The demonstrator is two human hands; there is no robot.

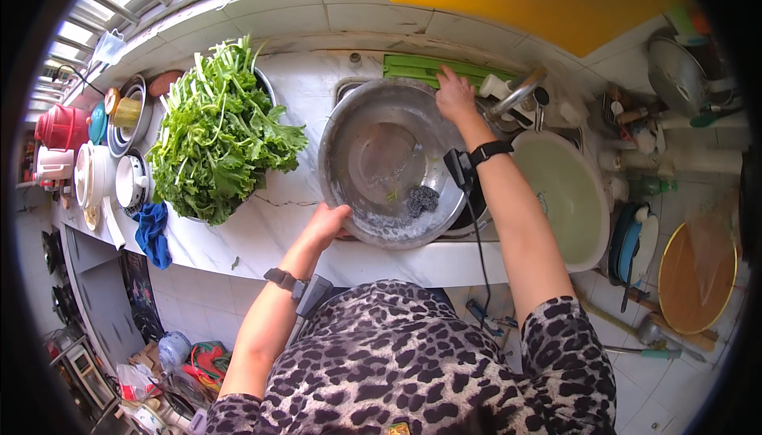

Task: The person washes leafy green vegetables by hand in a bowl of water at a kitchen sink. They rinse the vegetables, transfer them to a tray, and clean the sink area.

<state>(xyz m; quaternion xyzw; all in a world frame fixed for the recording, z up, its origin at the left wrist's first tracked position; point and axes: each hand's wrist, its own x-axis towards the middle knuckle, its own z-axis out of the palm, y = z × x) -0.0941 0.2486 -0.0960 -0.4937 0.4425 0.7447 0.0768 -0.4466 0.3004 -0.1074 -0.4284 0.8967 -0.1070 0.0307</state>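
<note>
A large metal basin rests tilted over the sink, with a steel wool scourer, some suds and green scraps inside. My left hand grips its near left rim, thumb on the edge. At the far right, my right hand is by the basin's rim, its fingers over a green plastic tray; whether it holds the rim or the tray is not plain. Leafy greens are heaped in another metal bowl on the marble-patterned counter to the left.
A metal faucet stands close to my right hand. Right of the sink is a pale green plastic basin. A blue cloth hangs over the counter's edge, near a white lidded pot. A cable runs down from my right wrist strap.
</note>
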